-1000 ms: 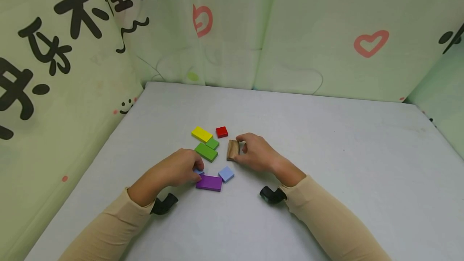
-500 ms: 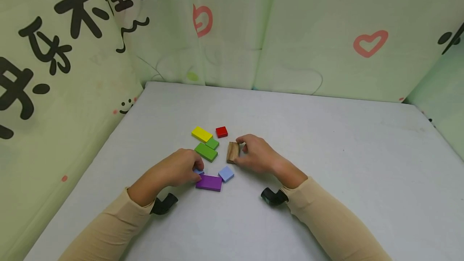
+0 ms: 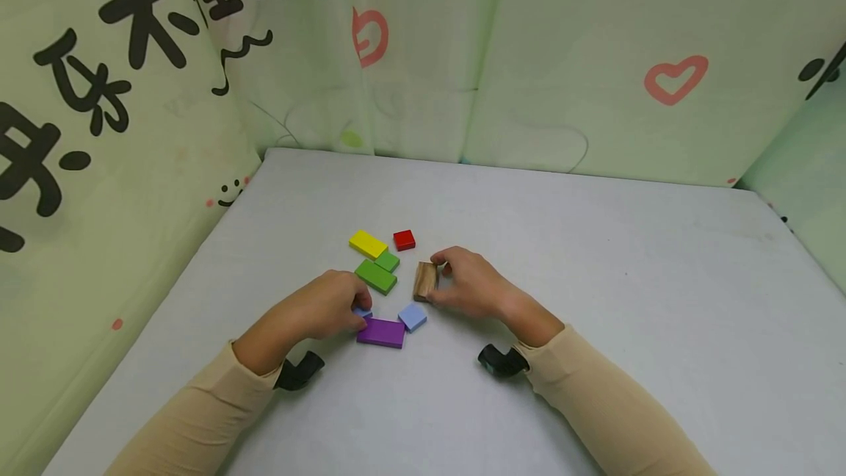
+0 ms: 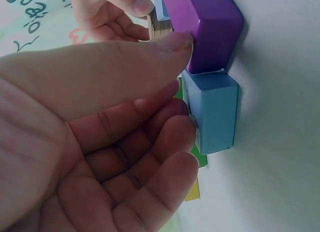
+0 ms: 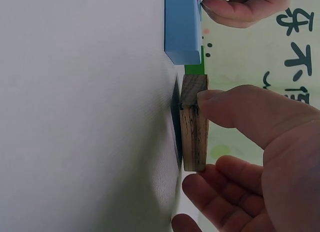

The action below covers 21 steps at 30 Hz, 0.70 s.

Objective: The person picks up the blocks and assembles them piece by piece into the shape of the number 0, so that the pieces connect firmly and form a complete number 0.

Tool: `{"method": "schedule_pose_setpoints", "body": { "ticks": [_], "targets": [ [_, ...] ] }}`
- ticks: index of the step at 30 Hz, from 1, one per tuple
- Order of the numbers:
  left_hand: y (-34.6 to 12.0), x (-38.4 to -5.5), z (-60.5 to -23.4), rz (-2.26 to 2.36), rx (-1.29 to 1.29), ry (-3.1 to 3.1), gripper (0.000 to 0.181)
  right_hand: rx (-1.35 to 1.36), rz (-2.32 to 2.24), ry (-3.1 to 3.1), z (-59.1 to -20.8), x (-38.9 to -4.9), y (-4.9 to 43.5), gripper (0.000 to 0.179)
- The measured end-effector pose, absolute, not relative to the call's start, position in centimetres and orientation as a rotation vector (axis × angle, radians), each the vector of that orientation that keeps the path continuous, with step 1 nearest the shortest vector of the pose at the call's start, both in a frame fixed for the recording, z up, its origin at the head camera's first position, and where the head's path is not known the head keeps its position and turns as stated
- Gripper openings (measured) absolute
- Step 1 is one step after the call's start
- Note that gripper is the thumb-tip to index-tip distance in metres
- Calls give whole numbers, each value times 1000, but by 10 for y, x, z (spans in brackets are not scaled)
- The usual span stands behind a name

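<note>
My right hand (image 3: 471,281) pinches a wooden block (image 3: 426,282) by its two ends between thumb and fingers. A dark shadow runs beside this block (image 5: 195,127) in the right wrist view. My left hand (image 3: 330,305) curls over a light blue block (image 4: 212,111), fingertips at its face. Its thumb lies on the edge of a purple block (image 3: 381,333), which abuts that blue block. A second light blue block (image 3: 413,317) sits at the purple block's right end, just nearer me than the wooden one. In the head view, my left fingers partly hide the first blue block.
Beyond my hands lie a long green block (image 3: 376,277), a small green block (image 3: 387,262), a yellow block (image 3: 369,244) and a red block (image 3: 405,240). All are on a white table (image 3: 628,300) bordered by printed cloth walls. Dark cameras hang under both wrists.
My right hand has moved the wooden block slightly toward me, bringing it closer to the second light blue block. My left hand and the other blocks have stayed in place.
</note>
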<state>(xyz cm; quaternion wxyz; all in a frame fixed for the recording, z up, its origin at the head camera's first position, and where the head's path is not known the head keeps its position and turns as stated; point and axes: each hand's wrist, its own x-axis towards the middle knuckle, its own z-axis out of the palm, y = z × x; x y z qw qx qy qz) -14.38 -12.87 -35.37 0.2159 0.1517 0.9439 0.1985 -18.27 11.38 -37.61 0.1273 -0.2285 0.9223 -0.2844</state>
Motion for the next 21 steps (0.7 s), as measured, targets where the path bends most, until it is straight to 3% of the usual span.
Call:
{"method": "schedule_pose_setpoints", "body": {
  "ticks": [21],
  "targets": [
    [-129, -143, -353, 546, 436, 2623, 15, -681, -813, 2683, -379, -180, 117, 58]
  ]
}}
